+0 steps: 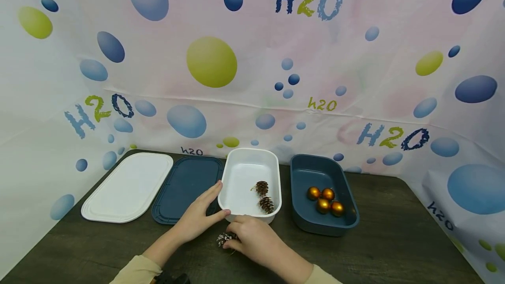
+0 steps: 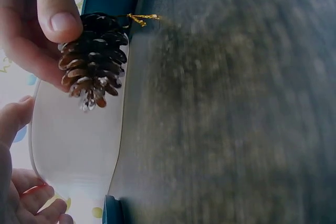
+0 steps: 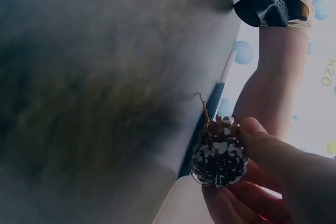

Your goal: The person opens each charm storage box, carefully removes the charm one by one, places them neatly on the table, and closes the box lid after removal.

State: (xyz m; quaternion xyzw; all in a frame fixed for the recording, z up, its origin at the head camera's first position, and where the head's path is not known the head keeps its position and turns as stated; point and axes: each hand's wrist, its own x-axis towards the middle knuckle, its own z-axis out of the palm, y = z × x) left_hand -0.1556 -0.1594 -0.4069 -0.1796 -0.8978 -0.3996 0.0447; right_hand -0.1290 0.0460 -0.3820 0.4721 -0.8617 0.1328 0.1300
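A white bin (image 1: pixel 249 159) stands mid-table with two pine cones (image 1: pixel 264 196) inside. My left hand (image 1: pixel 219 200) rests against its near-left corner, fingers straight along the side and thumb on the front rim. Just in front of the bin, my right hand (image 1: pixel 233 240) pinches a frosted pine cone (image 1: pixel 225 239) low over the table. In the left wrist view that pine cone (image 2: pixel 92 62) with its gold loop hangs from the right hand's fingertips (image 2: pixel 58 17) beside the white bin (image 2: pixel 73 145). The right wrist view shows the pine cone (image 3: pixel 219 157) between the fingers (image 3: pixel 273 153).
A dark blue bin (image 1: pixel 311 225) with several gold balls (image 1: pixel 325 200) stands right of the white one. A blue lid (image 1: pixel 183 185) and a white lid (image 1: pixel 128 186) lie flat to the left. A printed backdrop encloses the dark wooden table (image 1: pixel 394 249).
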